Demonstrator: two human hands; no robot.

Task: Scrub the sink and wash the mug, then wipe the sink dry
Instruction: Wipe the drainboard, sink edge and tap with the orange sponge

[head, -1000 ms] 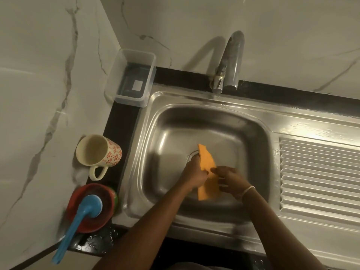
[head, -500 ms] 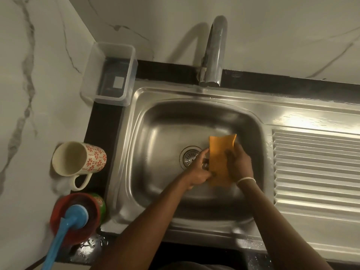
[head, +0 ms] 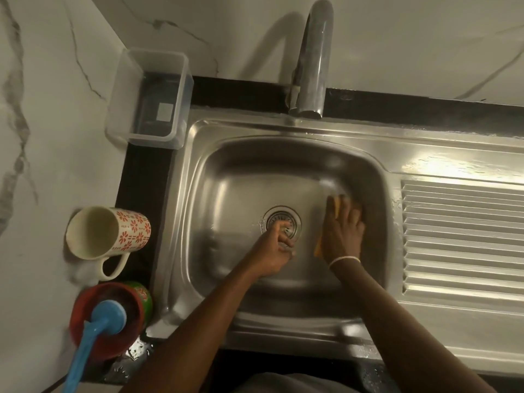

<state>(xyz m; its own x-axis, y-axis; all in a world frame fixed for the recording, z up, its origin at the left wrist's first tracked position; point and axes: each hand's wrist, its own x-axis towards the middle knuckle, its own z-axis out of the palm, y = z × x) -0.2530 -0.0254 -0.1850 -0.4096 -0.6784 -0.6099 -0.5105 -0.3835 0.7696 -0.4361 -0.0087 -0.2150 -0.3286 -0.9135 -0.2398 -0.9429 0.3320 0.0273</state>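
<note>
The steel sink (head: 243, 177) fills the middle of the view, its drain (head: 276, 217) at the centre of the basin. My right hand (head: 344, 231) lies flat on an orange cloth (head: 337, 207) and presses it against the basin floor near the right wall; only the cloth's edges show. My left hand (head: 273, 252) hovers beside the drain with its fingers loosely curled, holding nothing. A cream mug (head: 107, 232) with red flowers stands on the dark counter left of the sink.
A tap (head: 312, 61) rises behind the basin. A clear plastic box (head: 150, 95) stands at the back left. A red bowl (head: 106, 316) with a blue-handled brush (head: 93, 330) sits at the front left, a green tub behind it. The ribbed drainboard (head: 465, 236) lies to the right.
My left hand has let go of the orange cloth and stays by the drain. My right hand has pushed the cloth flat and rightward across the basin floor.
</note>
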